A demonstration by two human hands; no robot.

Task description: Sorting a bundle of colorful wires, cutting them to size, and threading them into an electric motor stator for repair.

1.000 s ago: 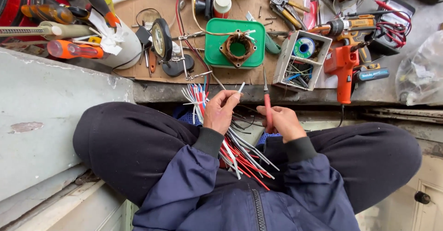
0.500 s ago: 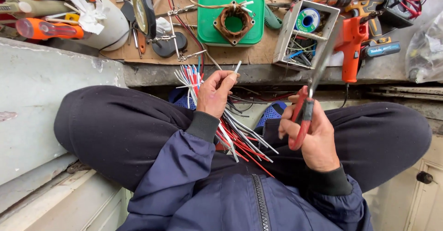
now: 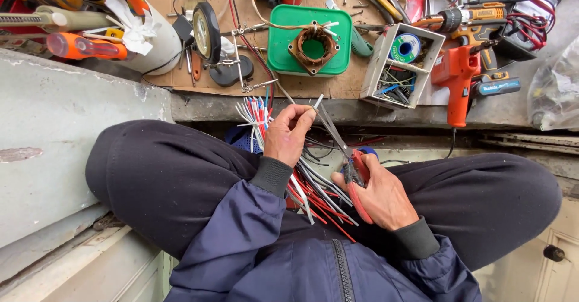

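Observation:
I sit cross-legged in dark trousers and a navy jacket. My left hand (image 3: pixel 288 134) grips a bundle of thin red, white and blue sleeves (image 3: pixel 256 114) and pinches one white piece at its fingertips. My right hand (image 3: pixel 380 192) holds red-handled scissors (image 3: pixel 345 154), whose blades point up towards that white piece. Loose ends of the bundle fan out over my lap between the two hands.
A cardboard-covered ledge ahead holds a green box with a copper coil (image 3: pixel 310 47), a white box of small parts (image 3: pixel 403 66), an orange power drill (image 3: pixel 459 79), pliers, screwdrivers (image 3: pixel 84 46) and a white bucket. A grey concrete slab (image 3: pixel 54 133) lies at my left.
My right hand has taken up the red-handled scissors and brought the blades up to the white piece held by my left hand. The view has shifted slightly downward.

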